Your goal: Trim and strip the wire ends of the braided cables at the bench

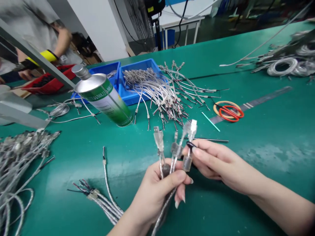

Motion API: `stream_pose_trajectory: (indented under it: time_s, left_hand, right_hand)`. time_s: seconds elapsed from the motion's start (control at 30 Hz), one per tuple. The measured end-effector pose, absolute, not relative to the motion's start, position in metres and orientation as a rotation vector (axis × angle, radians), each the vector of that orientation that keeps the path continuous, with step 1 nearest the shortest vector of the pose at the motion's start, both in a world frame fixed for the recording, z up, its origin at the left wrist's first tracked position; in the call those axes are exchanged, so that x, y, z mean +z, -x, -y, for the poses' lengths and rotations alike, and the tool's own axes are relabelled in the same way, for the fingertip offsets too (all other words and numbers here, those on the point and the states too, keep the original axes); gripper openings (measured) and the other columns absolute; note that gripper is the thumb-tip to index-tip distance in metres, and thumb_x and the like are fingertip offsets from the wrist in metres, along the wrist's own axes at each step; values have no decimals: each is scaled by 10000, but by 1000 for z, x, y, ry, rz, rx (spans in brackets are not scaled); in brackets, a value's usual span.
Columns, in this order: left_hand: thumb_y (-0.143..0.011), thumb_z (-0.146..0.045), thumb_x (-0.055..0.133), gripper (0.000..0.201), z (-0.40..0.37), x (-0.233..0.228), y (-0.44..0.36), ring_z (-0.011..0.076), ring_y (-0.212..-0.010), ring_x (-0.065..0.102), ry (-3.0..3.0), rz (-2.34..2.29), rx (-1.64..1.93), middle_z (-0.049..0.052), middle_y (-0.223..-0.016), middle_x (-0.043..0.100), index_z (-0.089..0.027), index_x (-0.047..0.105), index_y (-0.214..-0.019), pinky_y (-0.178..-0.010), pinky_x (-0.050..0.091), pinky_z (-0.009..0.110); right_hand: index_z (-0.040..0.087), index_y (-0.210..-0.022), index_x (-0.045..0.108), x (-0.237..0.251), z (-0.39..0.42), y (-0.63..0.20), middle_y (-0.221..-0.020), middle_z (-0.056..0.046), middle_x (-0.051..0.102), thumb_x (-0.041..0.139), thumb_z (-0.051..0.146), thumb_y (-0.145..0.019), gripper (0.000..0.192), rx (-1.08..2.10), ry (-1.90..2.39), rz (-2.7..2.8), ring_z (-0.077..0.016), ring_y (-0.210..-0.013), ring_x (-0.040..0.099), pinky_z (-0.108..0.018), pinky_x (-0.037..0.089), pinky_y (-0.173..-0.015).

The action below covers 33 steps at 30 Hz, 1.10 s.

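Note:
My left hand [163, 188] is closed around several clear-jacketed USB cables, with braided silver leads running down below the palm. A USB plug [158, 136] with a clear moulded body stands up above the left fingers. My right hand [214, 160] pinches close to another USB connector [192, 127], just right of the left fingertips. A small black strip [190, 144] shows at the right fingertips; its kind is unclear. Below it a clear cylindrical piece [187, 163] hangs between the hands. More cables with stripped wire ends [93, 193] lie left of my left forearm.
Blue bins [128, 95] and piled cables [169, 101] are ahead, beside a green-and-white can [105, 98]. Orange-handled scissors [231, 113] and a thin rod [211, 140] lie to the right. Cable heaps sit at both sides. Another person's arm [62, 41] is at the upper left.

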State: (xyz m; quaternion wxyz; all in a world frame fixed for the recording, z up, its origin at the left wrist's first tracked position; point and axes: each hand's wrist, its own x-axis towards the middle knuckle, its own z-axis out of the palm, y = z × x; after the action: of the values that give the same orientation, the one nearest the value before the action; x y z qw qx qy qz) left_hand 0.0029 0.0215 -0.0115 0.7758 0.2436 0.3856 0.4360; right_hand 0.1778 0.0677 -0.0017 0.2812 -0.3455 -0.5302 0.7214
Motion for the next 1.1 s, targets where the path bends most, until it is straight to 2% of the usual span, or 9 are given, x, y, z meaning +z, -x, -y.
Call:
stream_pose_trajectory:
  time_s: [0.07,0.13,0.3,0.77,0.83,0.9,0.97,1.03,1.1]
  left_hand:
    - [-782,-173,689,90,-23,-12,-3,65,-441,583,-483,-732,936,28,-690,701,-134,658,-857,-378,438,128]
    - [-778,-148,689,96,-24,-13,-5,78,-474,613,-463,-713,942,37,-699,710,-129,664,-869,-409,474,135]
    - [-693,-62,746,186,-23,-11,-9,124,-606,682,-469,-864,980,40,-737,721,-109,659,-851,-463,509,138]
    - [-767,-82,681,135,-19,-9,-8,146,-605,703,-496,-807,984,48,-722,728,-116,629,-887,-547,538,175]
    - [-764,-85,684,135,-20,-9,-7,141,-595,698,-494,-822,1001,49,-716,727,-116,630,-883,-541,532,173]
    - [-757,-89,692,138,-20,-9,-7,136,-582,693,-492,-840,1018,45,-706,724,-119,636,-879,-531,523,170]
    - [-748,-107,706,146,-20,-10,-8,139,-574,688,-504,-856,1029,32,-691,717,-129,646,-879,-525,517,183]
    - [-736,-144,728,169,-19,-12,-9,145,-599,685,-536,-913,1031,25,-690,713,-147,667,-894,-559,514,204]
    - [-728,-189,747,199,-17,-13,-9,130,-680,669,-616,-1034,1025,22,-745,717,-176,699,-921,-642,498,208]
  right_hand:
    - [168,-1017,531,-1,-70,-176,-546,99,236,509,407,-945,251,2047,873,1240,-54,-437,130,-183,102,-382]
    - [156,-955,550,0,-70,-174,-525,103,235,543,380,-929,226,2003,927,1155,-47,-430,122,-184,89,-377]
    - [182,-842,505,-4,-65,-173,-550,93,264,576,398,-913,238,1815,1019,1118,-50,-447,178,-186,145,-389]
    - [197,-790,436,-5,-68,-173,-579,87,279,566,434,-914,297,1820,1049,1175,-51,-455,203,-188,170,-390]
    - [200,-860,470,-2,-66,-175,-585,75,332,485,458,-950,274,1820,1046,1265,-59,-461,252,-189,212,-402]
    - [226,-1020,482,3,-62,-178,-628,48,454,406,461,-980,250,1855,1012,1437,-81,-511,396,-196,318,-460]
    - [256,-1123,459,6,-60,-181,-775,-2,587,378,433,-993,234,1795,983,1688,-136,-692,552,-236,420,-595]
    - [249,-1089,494,5,-63,-184,-911,-42,637,375,397,-995,212,1505,1063,1922,-194,-852,597,-289,441,-705]
    - [228,-1060,528,3,-71,-188,-965,-68,649,390,391,-982,227,1084,1262,1982,-232,-882,607,-323,431,-728]
